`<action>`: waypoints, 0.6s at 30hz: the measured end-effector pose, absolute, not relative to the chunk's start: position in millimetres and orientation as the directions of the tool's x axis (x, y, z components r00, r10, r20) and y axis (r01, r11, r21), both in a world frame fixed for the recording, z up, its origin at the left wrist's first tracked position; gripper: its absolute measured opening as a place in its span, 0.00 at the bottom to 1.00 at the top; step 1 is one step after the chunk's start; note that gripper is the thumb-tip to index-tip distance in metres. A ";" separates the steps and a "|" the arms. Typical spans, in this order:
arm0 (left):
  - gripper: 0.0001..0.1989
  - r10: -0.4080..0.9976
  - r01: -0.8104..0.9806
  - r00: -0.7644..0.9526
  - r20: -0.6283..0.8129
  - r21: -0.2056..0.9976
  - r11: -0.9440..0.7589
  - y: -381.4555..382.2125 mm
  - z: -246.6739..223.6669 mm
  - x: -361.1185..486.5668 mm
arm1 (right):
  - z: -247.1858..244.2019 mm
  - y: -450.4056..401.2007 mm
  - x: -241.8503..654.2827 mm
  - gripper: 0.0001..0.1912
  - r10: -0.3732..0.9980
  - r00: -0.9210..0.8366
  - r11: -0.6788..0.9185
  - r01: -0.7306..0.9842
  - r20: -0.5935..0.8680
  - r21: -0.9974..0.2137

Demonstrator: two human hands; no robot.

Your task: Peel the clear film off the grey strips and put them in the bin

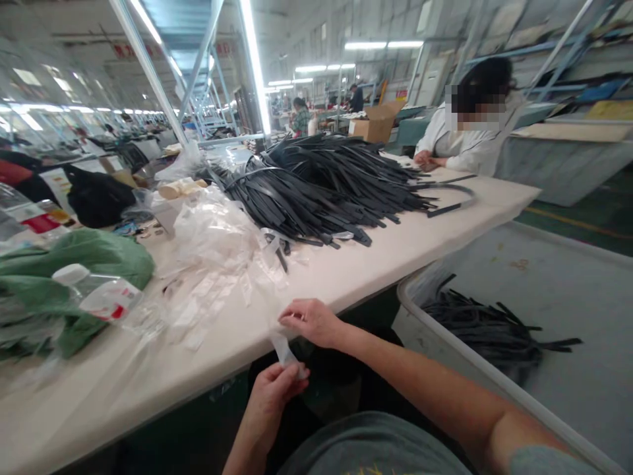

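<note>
My left hand [277, 389] is closed around the lower end of a small translucent plastic piece [283, 348], just off the front edge of the table [346, 284]. Above and to its right, my right hand [314, 322] has its fingers pinched near the upper end of that piece; what lies between the fingertips is too small to make out. Flat clear plastic pieces [212, 290] are scattered on the tabletop to the left. Behind them sits a heap of clear plastic bags [212, 227]. A big pile of black strips [316, 188] lies across the table's far part.
A clear bottle [101, 293] lies on green cloth [93, 254] at the left. A white bin [465, 349] at the right holds more black strips [489, 330]. Across the table sits a person in white [459, 142]; a cardboard box [376, 122] stands beyond.
</note>
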State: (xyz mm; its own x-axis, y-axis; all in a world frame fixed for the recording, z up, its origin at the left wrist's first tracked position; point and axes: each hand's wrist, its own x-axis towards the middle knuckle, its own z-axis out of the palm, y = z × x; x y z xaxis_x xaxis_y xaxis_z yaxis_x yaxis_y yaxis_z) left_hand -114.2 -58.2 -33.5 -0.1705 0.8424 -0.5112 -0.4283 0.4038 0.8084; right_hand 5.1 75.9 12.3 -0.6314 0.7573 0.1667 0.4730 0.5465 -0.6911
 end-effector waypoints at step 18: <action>0.20 0.718 -0.747 -0.217 -0.661 0.586 0.313 -62.6 -43.8 -103.1 | 27.0 252.8 61.9 0.19 0.981 -0.193 0.194 0.960 0.022 -0.205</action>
State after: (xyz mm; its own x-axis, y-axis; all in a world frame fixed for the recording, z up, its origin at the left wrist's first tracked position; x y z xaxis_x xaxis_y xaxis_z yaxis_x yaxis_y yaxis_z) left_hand -103.1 -62.6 -43.8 -0.2174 0.7181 -0.6611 -0.7470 0.3135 0.5863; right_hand 61.9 252.8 27.0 -0.1932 0.9809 0.0216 0.9595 0.1935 -0.2047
